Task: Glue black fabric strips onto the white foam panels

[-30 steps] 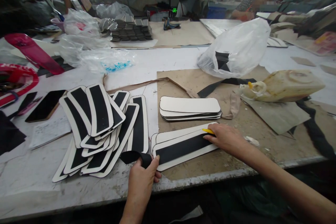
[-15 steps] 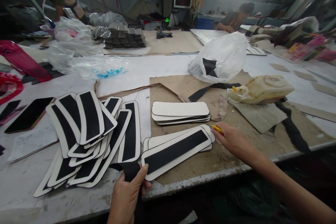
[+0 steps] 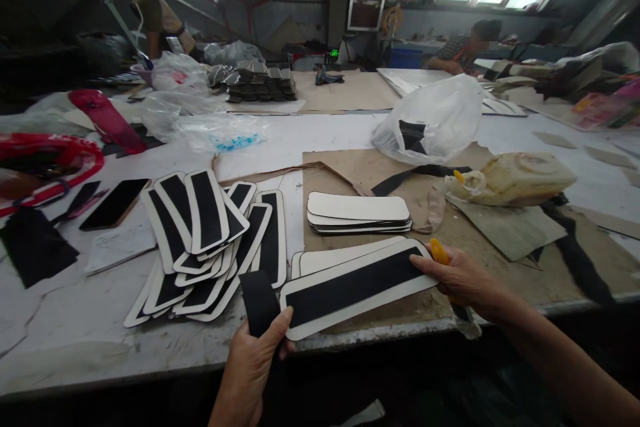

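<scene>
Panel (image 3: pixel 356 288), white with a black band down its middle, is spanning the two hands at the front edge of the table (image 3: pixel 65 313); it is overlapping pale panels (image 3: pixel 345 260) behind it, though I cannot tell whether it is touching them. The left hand (image 3: pixel 253 353) is pinching its near left corner, thumb on top, and also holding a black strip (image 3: pixel 260 300) that is curling upward. The right hand (image 3: pixel 463 277) is pinching the right end, with a yellow tool (image 3: pixel 440 251) sticking out of its grasp. To the left, banded panels (image 3: pixel 207 213) are lying in an overlapping pile. Beyond the held panel, a plain stack (image 3: pixel 357 207) is sitting on a brown sheet (image 3: pixel 530 280). A phone (image 3: pixel 115 205) is lying left of the pile; a jug (image 3: pixel 533 177) is resting on its side at right. Farther off, a clear bag (image 3: pixel 450 113) is slumping, and a dark stack (image 3: pixel 263 88) is standing.
</scene>
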Demonstrator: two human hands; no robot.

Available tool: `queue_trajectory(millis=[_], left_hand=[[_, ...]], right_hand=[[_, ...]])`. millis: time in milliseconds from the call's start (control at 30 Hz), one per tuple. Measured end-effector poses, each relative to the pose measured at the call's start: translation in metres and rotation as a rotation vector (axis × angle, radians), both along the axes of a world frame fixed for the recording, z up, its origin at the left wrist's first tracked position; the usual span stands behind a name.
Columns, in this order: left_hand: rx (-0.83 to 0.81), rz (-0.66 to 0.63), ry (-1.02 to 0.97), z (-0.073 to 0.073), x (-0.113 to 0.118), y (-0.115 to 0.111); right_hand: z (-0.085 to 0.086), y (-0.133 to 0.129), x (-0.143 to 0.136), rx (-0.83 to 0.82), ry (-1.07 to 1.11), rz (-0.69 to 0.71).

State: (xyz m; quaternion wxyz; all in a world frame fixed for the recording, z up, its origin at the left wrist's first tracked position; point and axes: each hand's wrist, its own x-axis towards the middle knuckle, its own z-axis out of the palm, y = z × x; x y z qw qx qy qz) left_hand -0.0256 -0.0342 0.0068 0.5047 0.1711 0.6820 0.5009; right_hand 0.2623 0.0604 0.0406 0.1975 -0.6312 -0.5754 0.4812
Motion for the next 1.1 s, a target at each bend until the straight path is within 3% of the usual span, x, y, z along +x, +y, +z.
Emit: queue_trajectory(millis=[200,367,533,800,1100], left_hand=[[0.092,-0.071,-0.094,0.002,-0.004,-0.012],[0.131,-0.036,-0.104,0.001,-0.006,-0.019],[0.09,0.008,-0.06,0.003,-0.007,-0.021],[0.016,0.056,0.024,-0.003,-0.013,-0.022],[0.095,0.036,-0.158,0.006,-0.012,-0.024]], right_hand=[[0.002,-0.013,-0.004,-0.05,-0.009,-0.061],[-0.003,-0.016,-0.003,-0.054,-0.037,-0.05],[0.005,-0.019,-0.007,0.055,-0.034,0.022],[0.019,-0.021,-0.018,0.095,0.01,0.087],[0.01,-0.025,-0.011,-0.081,0.285,-0.055]])
